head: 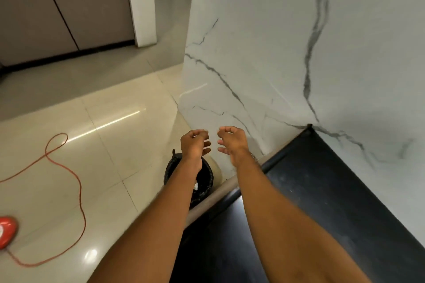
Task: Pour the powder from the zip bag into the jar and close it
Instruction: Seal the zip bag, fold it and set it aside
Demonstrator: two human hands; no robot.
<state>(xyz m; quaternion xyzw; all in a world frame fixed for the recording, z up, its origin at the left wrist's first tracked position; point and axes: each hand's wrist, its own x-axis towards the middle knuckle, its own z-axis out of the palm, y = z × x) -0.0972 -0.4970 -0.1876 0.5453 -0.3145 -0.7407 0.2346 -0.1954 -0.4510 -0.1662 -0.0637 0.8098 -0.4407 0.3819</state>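
Note:
My left hand (pixel 195 145) and my right hand (pixel 231 143) are stretched out side by side beyond the end of the black counter, a small gap between them. Both hold nothing, with fingers curled loosely and apart. They hover above a black bin (pixel 202 185) on the floor; my left forearm hides part of its opening. A small white scrap (pixel 196 186) shows inside the bin. No zip bag and no jar are in view.
A glossy black counter (pixel 322 202) runs along the right, against a white marble wall (pixel 264 53). Cream floor tiles lie left, with an orange cord (pixel 76 181) looping to a red object (pixel 7 231). Grey cabinet doors (pixel 46 7) stand at the back left.

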